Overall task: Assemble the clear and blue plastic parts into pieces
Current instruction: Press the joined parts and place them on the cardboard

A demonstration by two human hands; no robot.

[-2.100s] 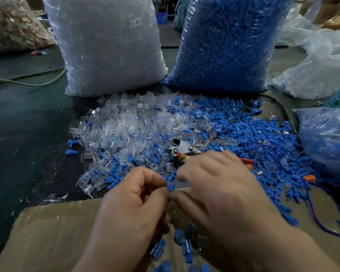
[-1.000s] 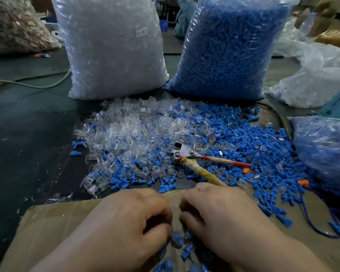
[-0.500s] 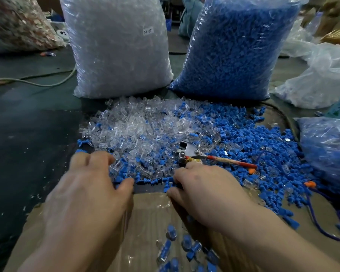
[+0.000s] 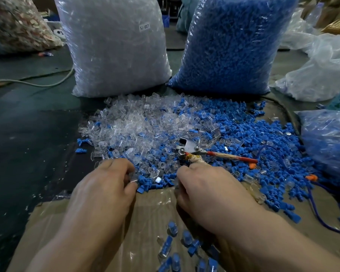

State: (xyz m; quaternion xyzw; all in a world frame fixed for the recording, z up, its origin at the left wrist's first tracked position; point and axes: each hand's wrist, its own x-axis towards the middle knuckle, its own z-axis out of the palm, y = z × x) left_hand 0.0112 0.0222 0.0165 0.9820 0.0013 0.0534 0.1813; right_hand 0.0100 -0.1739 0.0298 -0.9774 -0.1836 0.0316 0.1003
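1. The left hand [image 4: 106,185] lies knuckles-up at the near edge of the heap of parts. Its fingers are curled down into the clear parts [image 4: 137,126] and the thumb is drawn in close to the forefinger. I cannot tell whether it has hold of a part.
2. The right hand [image 4: 210,193] is just beside it, apart from it, with its fingers bent under. The fingertips are hidden, so I cannot tell whether it holds anything.
3. The clear parts are heaped in the middle of the table [image 4: 28,144], running into the blue parts [image 4: 243,130] toward the right edge.
4. Pliers [image 4: 192,149] with a red handle lie on the heap just beyond the right hand.
5. A cardboard sheet [image 4: 149,209] lies under both hands at the near edge, with several joined pieces [image 4: 173,244] on it between the wrists.
6. A bag of clear parts [image 4: 114,46] and a bag of blue parts [image 4: 230,44] stand upright side by side toward the far edge, behind the heap.
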